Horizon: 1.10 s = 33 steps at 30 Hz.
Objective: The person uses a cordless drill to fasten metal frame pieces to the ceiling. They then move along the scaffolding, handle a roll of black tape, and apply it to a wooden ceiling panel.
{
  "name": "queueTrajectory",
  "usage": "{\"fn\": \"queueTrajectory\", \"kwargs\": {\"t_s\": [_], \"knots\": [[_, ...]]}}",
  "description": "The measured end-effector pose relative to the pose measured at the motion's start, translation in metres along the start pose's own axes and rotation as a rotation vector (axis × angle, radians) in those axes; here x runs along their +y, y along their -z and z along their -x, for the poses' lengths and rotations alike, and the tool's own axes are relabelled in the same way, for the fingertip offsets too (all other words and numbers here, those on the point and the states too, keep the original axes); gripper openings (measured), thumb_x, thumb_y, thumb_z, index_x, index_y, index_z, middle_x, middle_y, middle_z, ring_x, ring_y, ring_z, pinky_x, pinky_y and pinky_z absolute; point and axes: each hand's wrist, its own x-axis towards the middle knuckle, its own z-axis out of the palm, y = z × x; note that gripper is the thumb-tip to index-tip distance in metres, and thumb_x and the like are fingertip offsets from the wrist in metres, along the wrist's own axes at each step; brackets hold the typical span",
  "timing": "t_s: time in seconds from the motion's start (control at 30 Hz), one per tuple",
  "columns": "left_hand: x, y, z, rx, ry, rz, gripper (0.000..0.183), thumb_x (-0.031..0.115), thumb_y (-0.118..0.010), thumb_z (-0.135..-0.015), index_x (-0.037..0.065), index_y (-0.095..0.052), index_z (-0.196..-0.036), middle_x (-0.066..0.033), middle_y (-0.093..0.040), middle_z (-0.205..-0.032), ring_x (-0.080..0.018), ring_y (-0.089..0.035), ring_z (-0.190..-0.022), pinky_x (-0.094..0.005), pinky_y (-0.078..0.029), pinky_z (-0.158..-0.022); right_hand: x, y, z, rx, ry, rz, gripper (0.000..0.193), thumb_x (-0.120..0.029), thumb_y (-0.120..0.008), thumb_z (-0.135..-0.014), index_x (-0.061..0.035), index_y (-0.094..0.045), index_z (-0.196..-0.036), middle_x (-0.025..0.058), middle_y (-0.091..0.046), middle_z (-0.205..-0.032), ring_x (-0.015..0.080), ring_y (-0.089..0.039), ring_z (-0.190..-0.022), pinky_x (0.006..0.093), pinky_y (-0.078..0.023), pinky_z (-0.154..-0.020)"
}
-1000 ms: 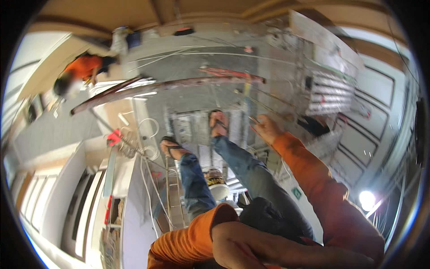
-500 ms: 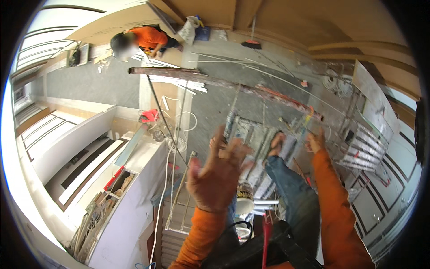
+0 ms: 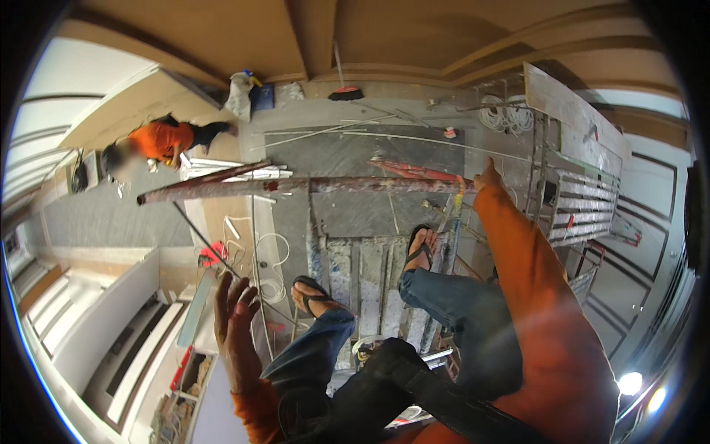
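My left hand is raised at lower left with fingers apart and slightly bent, holding nothing. It appears beside a thin upright rod. My right hand reaches forward with its index finger stretched out, the other fingers partly hidden. It overlaps the right end of a paint-stained horizontal pipe; whether they touch, I cannot tell. My feet in black flip-flops rest around a paint-spattered slatted platform. A bucket shows partly behind a dark strap hanging in front of me.
A person in an orange shirt bends at far left, near white strips. A broom and long thin rods lie by the far wall. Slatted metal scaffolding stands at right. A built-in white counter fills the left side.
My left hand has dropped left and down, away from the middle. My right hand has moved forward and left to the pipe's end. The view has shifted; the other person appears farther left.
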Motion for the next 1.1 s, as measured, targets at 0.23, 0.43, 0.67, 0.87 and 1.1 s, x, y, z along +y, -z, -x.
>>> {"fn": "queueTrajectory", "kwargs": {"t_s": [0.23,0.43,0.67,0.87,1.1], "knots": [[0.027,-0.045,-0.017,-0.336,-0.270,-0.621,0.062,0.014,-0.071,-0.096,0.001,-0.046,-0.150,-0.0234,-0.064,-0.135,-0.0341,-0.062,-0.126,-0.0422,-0.047,-0.104,0.047,0.005,-0.083,0.129,0.002,0.149,0.090,-0.024,-0.076,-0.087,-0.0142,-0.025,-0.161,0.0233,-0.066,-0.131,0.0374,-0.064,-0.122,0.0461,-0.052,-0.103],[0.019,-0.049,-0.046,-0.290,-0.244,-0.825,0.065,0.005,-0.075,-0.088,0.003,-0.051,-0.147,-0.0196,-0.063,-0.139,-0.0343,-0.060,-0.129,-0.0439,-0.045,-0.108,0.079,0.003,-0.106,0.183,-0.051,0.176,0.087,-0.026,-0.073,-0.089,-0.0128,-0.027,-0.161,0.0196,-0.062,-0.138,0.0342,-0.061,-0.127,0.0467,-0.048,-0.108],[0.024,-0.041,-0.070,-0.323,-0.481,-1.017,0.061,0.017,-0.064,-0.101,-0.006,-0.040,-0.152,-0.0302,-0.064,-0.130,-0.0352,-0.066,-0.116,-0.0388,-0.055,-0.089,0.080,-0.016,-0.120,0.160,-0.208,0.199,0.083,-0.028,-0.071,-0.091,-0.0112,-0.030,-0.161,0.0153,-0.057,-0.147,0.0304,-0.058,-0.133,0.0475,-0.044,-0.113],[0.042,-0.085,-0.037,-0.114,-0.369,-0.957,0.048,0.002,-0.060,-0.101,0.001,-0.049,-0.148,-0.0250,-0.059,-0.140,-0.0344,-0.061,-0.123,-0.0416,-0.053,-0.095,0.092,-0.014,-0.153,0.211,-0.213,0.149,0.070,-0.031,-0.065,-0.096,-0.0107,-0.039,-0.157,0.0120,-0.053,-0.153,0.0279,-0.054,-0.138,0.0478,-0.039,-0.118],[0.013,-0.038,-0.065,-0.076,-0.280,-0.912,0.079,0.035,-0.065,-0.093,0.008,-0.034,-0.161,-0.0210,-0.056,-0.143,-0.0342,-0.056,-0.129,-0.0488,-0.045,-0.106,0.105,-0.016,-0.180,0.154,-0.225,0.203,0.061,-0.031,-0.063,-0.096,-0.0114,-0.047,-0.152,0.0121,-0.056,-0.140,0.0265,-0.056,-0.126,0.0467,-0.043,-0.106]]}}
